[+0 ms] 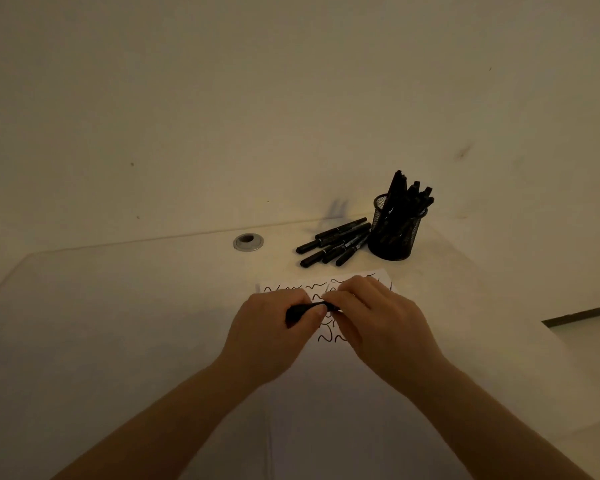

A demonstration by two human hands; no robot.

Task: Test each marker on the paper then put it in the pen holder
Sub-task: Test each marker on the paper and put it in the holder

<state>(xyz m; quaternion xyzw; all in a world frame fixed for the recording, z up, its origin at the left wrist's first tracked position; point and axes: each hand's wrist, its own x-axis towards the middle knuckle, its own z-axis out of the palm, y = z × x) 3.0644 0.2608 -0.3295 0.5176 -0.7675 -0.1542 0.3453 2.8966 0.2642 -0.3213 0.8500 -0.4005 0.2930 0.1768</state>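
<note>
- Desk (118,323): pale, dim; round cable hole (248,242) at the back.
- Paper (326,375): under both hands, squiggles at its far end; a slipped tip could mark the desk.
- Pen holder (397,233): mesh, nearly full; crowding could block entry or tip it.
- Loose markers (333,242): just beside the holder, untested.
- Left hand (267,337), right hand (378,320): fingers pinch one marker (300,311) above the paper; the cap could stick.

Both hands cover most of the marker (300,311), so can't tell if it's capped. Paper (326,393) squiggles partly hidden too, forearms cut off at the bottom.
</note>
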